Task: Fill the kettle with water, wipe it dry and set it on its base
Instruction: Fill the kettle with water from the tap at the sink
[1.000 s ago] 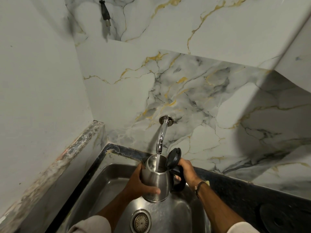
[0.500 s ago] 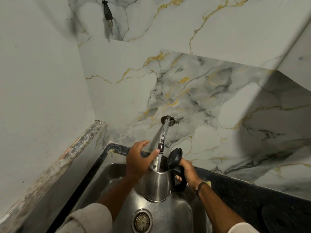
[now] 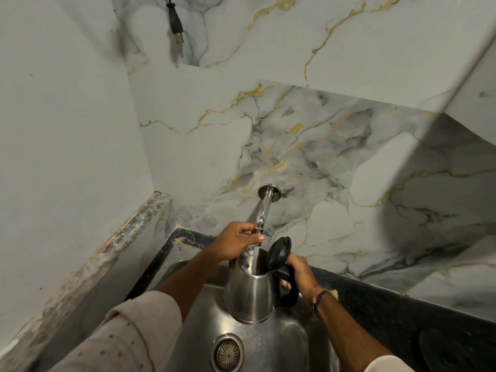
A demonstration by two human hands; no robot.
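Observation:
A steel kettle (image 3: 252, 294) with its black lid (image 3: 279, 252) flipped open hangs over the sink (image 3: 284, 345), directly under the wall tap (image 3: 264, 210). A stream of water runs from the tap into the kettle's mouth. My right hand (image 3: 299, 272) grips the kettle's black handle. My left hand (image 3: 236, 242) is wrapped around the tap's lower end, above the kettle's rim. The round black kettle base (image 3: 453, 350) lies on the dark counter at the lower right.
The sink's drain (image 3: 227, 351) sits below the kettle. A dark counter (image 3: 375, 304) runs to the right of the sink. A stone ledge (image 3: 115, 242) borders the left side. A black plug (image 3: 174, 21) dangles against the marble wall at the top.
My left hand left the kettle's body, rose past the rim and closed on the tap's end. The kettle stays under the running water, held by my right hand.

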